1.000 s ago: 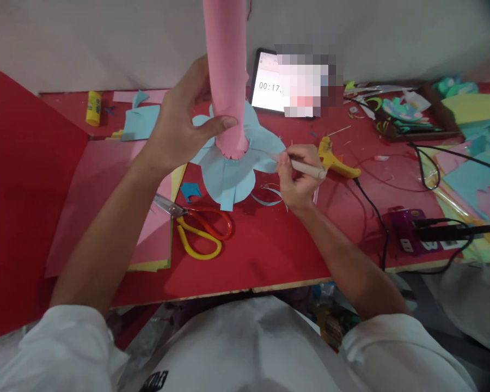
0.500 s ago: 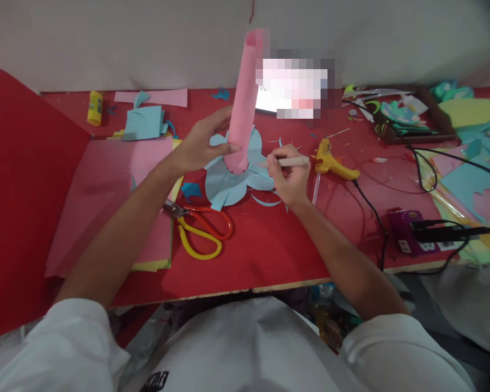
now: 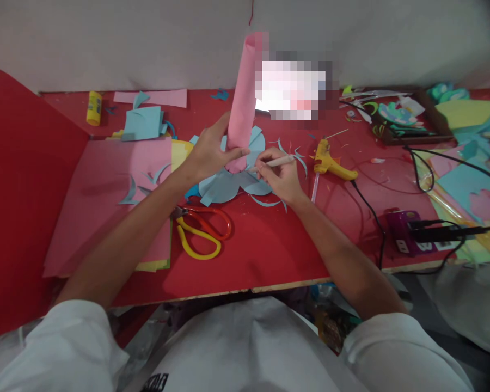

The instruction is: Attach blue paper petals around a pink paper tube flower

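A rolled pink paper tube (image 3: 242,98) stands nearly upright, leaning a little right, on a blue petal-shaped paper cutout (image 3: 220,189). My left hand (image 3: 212,149) is closed round the tube's lower part, thumb across its front and the other fingers partly hidden behind. In my right hand (image 3: 280,173) a pale pencil-like stick (image 3: 281,160) is pinched, its tip close to the tube's base over the blue paper. I cannot tell if the tip touches. Scissors (image 3: 200,231) with one red and one yellow handle lie just below the cutout, their blades partly under my left forearm.
Right of my hand lies a yellow glue gun (image 3: 330,163) with its cord trailing. Pink sheets (image 3: 106,207) are stacked at left beside a red board (image 3: 28,207). A glue stick (image 3: 93,108), a lit screen (image 3: 289,90) and a scrap-filled tray (image 3: 422,139) stand farther back.
The blue cutout has turned and shifted slightly, with the tube still on it. My left hand has moved right along with it. My right hand and the stick have come closer to the tube's base.
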Motion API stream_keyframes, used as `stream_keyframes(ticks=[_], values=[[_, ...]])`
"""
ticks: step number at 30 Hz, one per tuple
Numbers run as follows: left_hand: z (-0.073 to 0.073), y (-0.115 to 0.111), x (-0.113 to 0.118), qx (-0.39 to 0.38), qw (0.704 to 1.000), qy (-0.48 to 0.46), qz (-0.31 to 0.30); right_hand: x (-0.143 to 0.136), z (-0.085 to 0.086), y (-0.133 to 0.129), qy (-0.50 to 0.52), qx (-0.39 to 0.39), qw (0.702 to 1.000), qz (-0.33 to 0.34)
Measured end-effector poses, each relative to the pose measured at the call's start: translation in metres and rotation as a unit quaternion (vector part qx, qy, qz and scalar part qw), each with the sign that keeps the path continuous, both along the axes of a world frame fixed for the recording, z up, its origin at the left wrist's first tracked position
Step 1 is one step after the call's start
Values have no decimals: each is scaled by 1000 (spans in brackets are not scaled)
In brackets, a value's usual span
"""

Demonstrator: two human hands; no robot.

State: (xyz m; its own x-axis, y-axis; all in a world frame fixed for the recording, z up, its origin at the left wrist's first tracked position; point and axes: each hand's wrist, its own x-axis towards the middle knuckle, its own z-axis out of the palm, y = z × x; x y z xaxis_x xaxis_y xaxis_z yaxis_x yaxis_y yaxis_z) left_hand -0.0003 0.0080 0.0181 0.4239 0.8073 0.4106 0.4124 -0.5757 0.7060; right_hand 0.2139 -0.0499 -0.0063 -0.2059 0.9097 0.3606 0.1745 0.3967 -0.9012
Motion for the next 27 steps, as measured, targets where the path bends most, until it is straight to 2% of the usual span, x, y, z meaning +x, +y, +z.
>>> stream_keyframes(ticks=[2, 4, 6, 8, 10, 12, 15, 18, 21, 27], values=[[2, -4, 1, 33, 999, 6, 14, -1, -2, 1, -6, -22, 999, 30], [6, -15, 0, 97, 993, -18, 63, -1, -3, 2, -12, -28, 999, 38], [12, -33, -3, 161, 978, -50, 120, 0, -1, 2, -24, -2, 1000, 12], [16, -55, -7, 193, 968, 21, 159, 0, 1, 0, -33, 31, 999, -26], [17, -78, -8, 164, 967, 171, 95, -1, 3, -1, -36, 42, 998, -39], [14, -96, -6, 141, 940, 303, 61, -3, 4, -1, -42, 30, 998, -26], [5, -111, 1, 125, 903, 407, 53, -7, 2, 0, -68, -4, 998, 10], [-4, -114, 4, 114, 889, 439, 57, -8, 0, 2, -92, -28, 995, 28], [-9, -113, 3, 120, 887, 443, 55, -7, -1, 3, -109, -33, 993, 30], [-7, -114, 1, 142, 895, 421, 52, -7, 1, 2, -135, -18, 990, 36]])
